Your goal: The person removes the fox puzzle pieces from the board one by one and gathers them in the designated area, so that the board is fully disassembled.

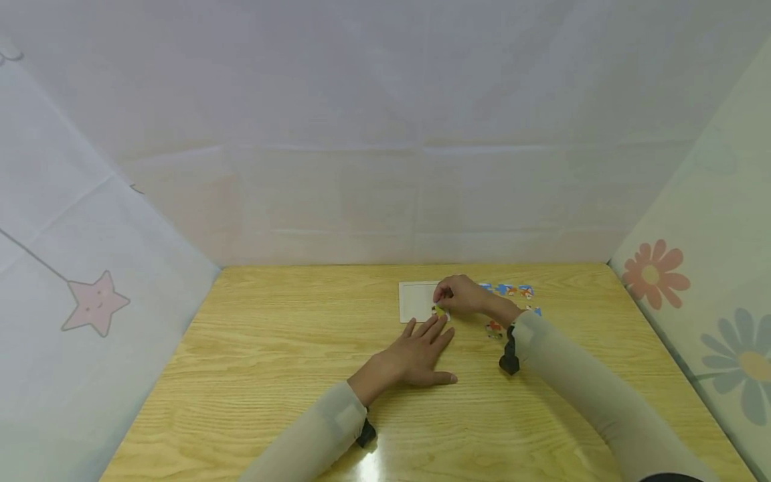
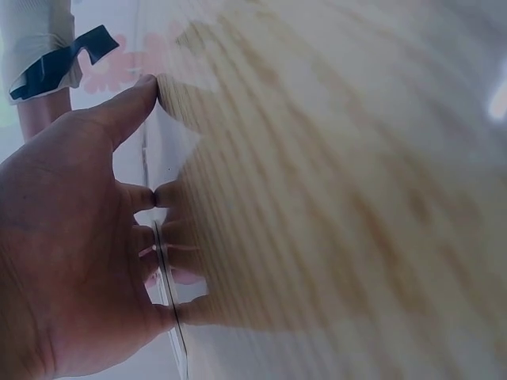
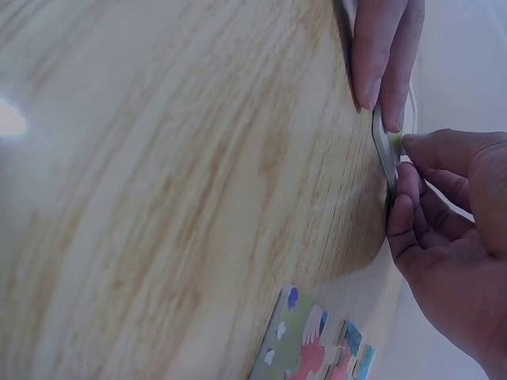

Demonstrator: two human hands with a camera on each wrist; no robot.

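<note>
A white puzzle tray (image 1: 415, 301) lies near the back of the wooden table. Over its lower right corner, my right hand (image 1: 462, 295) pinches a green puzzle piece (image 1: 441, 310) between thumb and fingers; in the right wrist view only a sliver of green shows beside the thumb (image 3: 432, 148). My left hand (image 1: 418, 355) lies spread, its fingertips at the tray's near edge and close to the piece. In the left wrist view the fingers of the left hand (image 2: 71, 214) reach down to the tabletop. The right hand hides the tray's right side.
Loose puzzle pieces (image 1: 526, 291) with blue and orange print lie right of the tray, partly behind my right arm. More pieces (image 1: 494, 329) lie nearer, by the right wrist. The wooden table (image 1: 271, 348) meets pale cloth walls (image 1: 337, 201) at its back and sides.
</note>
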